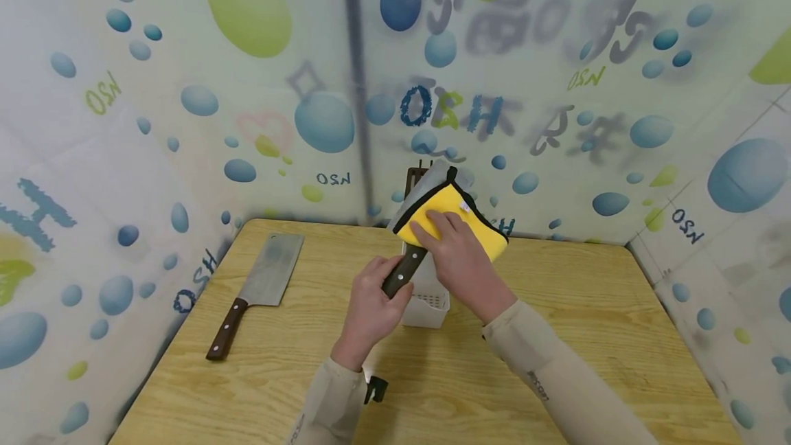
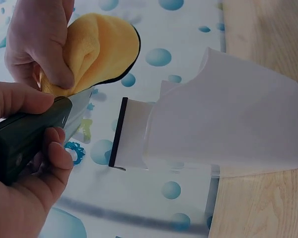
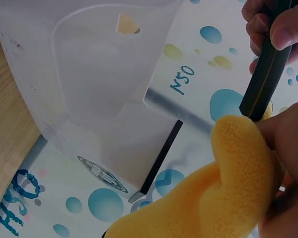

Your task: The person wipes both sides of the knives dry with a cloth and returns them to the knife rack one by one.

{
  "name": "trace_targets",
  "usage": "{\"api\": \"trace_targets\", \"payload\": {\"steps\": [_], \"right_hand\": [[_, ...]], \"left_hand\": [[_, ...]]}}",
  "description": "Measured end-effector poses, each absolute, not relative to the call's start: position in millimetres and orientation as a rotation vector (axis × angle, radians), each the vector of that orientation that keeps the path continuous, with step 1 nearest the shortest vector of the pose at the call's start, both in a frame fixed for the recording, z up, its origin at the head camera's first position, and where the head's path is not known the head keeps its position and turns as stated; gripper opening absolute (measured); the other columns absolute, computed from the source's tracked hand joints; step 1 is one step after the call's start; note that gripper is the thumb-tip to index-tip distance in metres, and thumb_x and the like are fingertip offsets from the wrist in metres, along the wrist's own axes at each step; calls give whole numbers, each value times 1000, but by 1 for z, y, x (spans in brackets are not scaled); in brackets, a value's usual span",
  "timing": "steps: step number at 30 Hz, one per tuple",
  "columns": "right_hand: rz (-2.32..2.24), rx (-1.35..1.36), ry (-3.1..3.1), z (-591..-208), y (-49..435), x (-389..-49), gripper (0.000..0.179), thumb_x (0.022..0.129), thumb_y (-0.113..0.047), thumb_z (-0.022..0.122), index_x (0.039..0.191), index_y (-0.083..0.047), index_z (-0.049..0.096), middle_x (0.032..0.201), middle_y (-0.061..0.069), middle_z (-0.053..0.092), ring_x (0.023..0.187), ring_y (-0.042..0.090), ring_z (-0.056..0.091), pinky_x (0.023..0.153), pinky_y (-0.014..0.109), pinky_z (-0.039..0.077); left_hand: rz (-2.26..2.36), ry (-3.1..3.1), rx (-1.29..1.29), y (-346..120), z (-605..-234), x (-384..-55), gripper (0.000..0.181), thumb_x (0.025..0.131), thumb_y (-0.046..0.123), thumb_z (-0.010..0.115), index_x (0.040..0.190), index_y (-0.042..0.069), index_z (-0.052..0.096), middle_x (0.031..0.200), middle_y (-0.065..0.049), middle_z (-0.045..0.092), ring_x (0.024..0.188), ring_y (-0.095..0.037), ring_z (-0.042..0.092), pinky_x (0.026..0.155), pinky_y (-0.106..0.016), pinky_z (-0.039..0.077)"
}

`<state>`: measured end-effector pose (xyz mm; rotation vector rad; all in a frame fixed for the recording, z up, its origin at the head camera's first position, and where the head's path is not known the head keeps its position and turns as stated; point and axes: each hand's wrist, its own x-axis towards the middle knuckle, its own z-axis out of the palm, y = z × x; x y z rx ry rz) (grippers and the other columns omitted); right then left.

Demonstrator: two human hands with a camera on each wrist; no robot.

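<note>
My left hand (image 1: 373,304) grips the dark riveted handle (image 1: 404,271) of a kitchen knife, its wide blade (image 1: 422,192) angled up and away. A yellow cloth (image 1: 485,233) with black edging is folded over that blade and covers much of it. My right hand (image 1: 463,266) pinches the cloth against the blade, close above the handle. In the left wrist view the bare heel of the blade (image 2: 79,105) shows between handle and cloth. Bunched plush fabric (image 3: 238,173) fills the front of the right wrist view, the right fingers partly hidden behind it.
A white knife holder (image 1: 425,316) with a perforated front stands on the wooden table (image 1: 556,335), behind the hands. A brown slotted piece (image 1: 413,180) shows above it. At the left lies a cleaver (image 1: 272,273), handle toward me. Patterned sheeting (image 1: 321,177) encloses the table's back and sides.
</note>
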<state>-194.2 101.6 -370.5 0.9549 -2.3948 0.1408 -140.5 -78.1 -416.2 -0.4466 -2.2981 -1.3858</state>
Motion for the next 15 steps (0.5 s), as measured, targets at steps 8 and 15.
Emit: {"api": "trace_targets", "payload": {"steps": [8, 15], "right_hand": [[164, 934, -2404, -373, 108, -193, 49, 91, 9, 66, 137, -8, 67, 136, 25, 58, 114, 40, 58, 99, 45, 53], [188, 926, -2407, -379, 109, -189, 53, 89, 8, 69, 139, -7, 65, 134, 27, 56, 111, 41, 56, 97, 45, 53]], "left_hand": [[-1385, -2220, -371, -75, -418, -141, 30, 81, 0, 78, 111, -1, 76, 94, -12, 71, 72, -18, 61, 61, -28, 49], [-1369, -2191, -356, -74, -420, -142, 28, 81, 0, 79, 108, -2, 76, 96, -13, 72, 71, -19, 63, 60, -28, 49]]}}
